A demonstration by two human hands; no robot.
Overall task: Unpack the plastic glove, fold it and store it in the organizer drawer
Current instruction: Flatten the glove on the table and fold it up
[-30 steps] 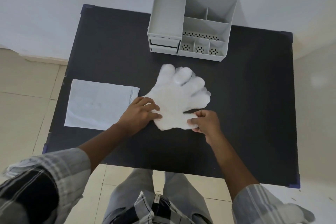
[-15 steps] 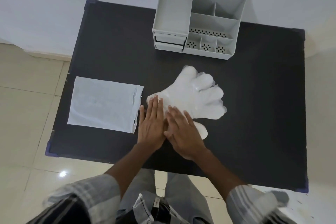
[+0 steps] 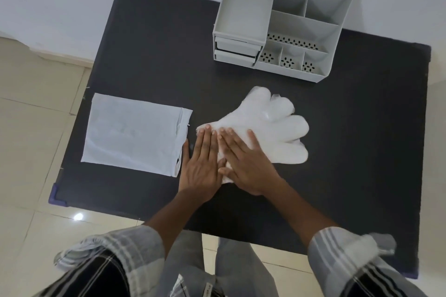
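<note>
A white translucent plastic glove (image 3: 272,128) lies flat on the black table (image 3: 149,55), its fingers fanned toward the far right. My left hand (image 3: 201,164) rests palm down on the glove's cuff end, fingers straight and together. Beside it, my right hand (image 3: 246,166) presses flat on the glove's palm area, covering the thumb part. Neither hand grips anything. The grey organizer (image 3: 284,24) stands at the table's far edge, with two drawers (image 3: 237,52) in its left front, both pushed in.
An opened white paper packet (image 3: 132,132) lies on the table left of my hands. The table's near edge is just below my wrists. Beige floor tiles (image 3: 31,108) lie to the left, and a pale wall rises behind the organizer.
A second ago both hands pinched the glove's cuff edge; they then laid flat on it. The glove has turned so its fingers point more to the right.
</note>
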